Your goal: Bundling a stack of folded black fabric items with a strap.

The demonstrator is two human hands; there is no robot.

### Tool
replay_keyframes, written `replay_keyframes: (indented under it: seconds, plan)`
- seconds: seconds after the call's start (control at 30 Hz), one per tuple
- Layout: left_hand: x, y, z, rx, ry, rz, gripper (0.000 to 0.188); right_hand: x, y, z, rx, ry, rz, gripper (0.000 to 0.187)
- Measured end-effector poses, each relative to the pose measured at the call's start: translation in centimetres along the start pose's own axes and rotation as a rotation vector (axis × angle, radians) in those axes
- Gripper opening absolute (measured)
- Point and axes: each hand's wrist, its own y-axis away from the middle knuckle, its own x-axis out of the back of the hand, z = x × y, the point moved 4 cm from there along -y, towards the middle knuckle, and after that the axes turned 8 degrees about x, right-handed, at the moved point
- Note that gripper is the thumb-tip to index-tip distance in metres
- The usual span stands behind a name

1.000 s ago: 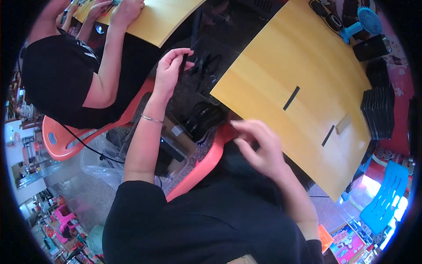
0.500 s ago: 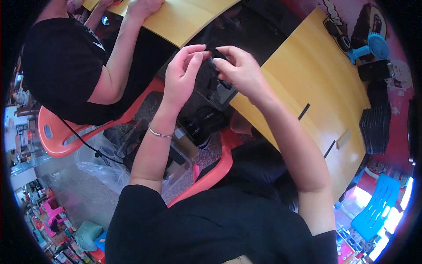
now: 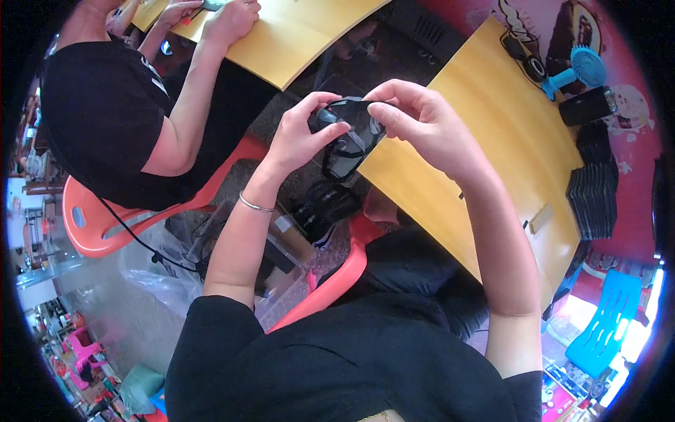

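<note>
Above the gap between two table sections, both my hands hold a see-through piece with black edging [image 3: 342, 163], which looks thin and flexible; its exact kind cannot be made out. My left hand [image 3: 297, 141] grips its left side, thumb in front and fingers behind. At the upper right edge, my right hand [image 3: 434, 128] pinches it between thumb and forefinger. The middle of the piece shows light glints and hangs below my fingers. On the yellow table [image 3: 485, 105] beside my right forearm lie a short black strip [image 3: 526, 224] and a small tan block [image 3: 541, 219].
A black stack of flat pieces [image 3: 593, 200], a dark cylinder [image 3: 587, 107] and a blue fan [image 3: 588, 67] stand along the table's far right. To the left sits a co-worker in a black shirt [image 3: 105, 119] on an orange chair [image 3: 88, 221]. A clear bin [image 3: 281, 299] stands below.
My hands have moved apart and slightly nearer to me. The black-edged piece, bunched and mostly hidden before, is now spread between them. The co-worker's hand has shifted a little.
</note>
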Motion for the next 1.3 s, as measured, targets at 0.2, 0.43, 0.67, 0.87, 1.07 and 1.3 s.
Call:
replay_keyframes:
  seconds: [0.2, 0.43, 0.67, 0.87, 1.07, 1.3]
  plan:
    - [0.3, 1.0, -1.9, 0.116, 0.294, -0.073, 0.022, 3.0, 0.8, -0.2, 0.015, 0.201, 0.072, 0.018]
    - [0.3, 1.8, -3.4, 0.155, 0.278, 0.017, 0.015, 5.2, 2.5, -1.4, 0.039, 0.392, 0.015, 0.017]
    - [1.3, 2.1, -0.5, 0.034, 0.235, 0.017, 0.024, 7.1, 6.6, -3.1, 0.055, 0.199, 0.003, 0.011]
    - [0.5, 1.3, 5.4, -0.051, 0.271, -0.124, 0.024, 9.3, 10.4, -4.3, 0.107, -0.791, 0.334, 0.014]
    - [-1.4, 0.1, 10.0, -0.104, 0.617, -0.231, 0.03, 11.7, 12.7, -5.3, 0.333, -1.113, 0.366, 0.013]
    - [-5.8, -1.7, 12.9, -0.148, 0.614, -0.291, 0.03, 14.3, 16.7, -5.6, 0.461, -0.913, 0.523, 0.009]
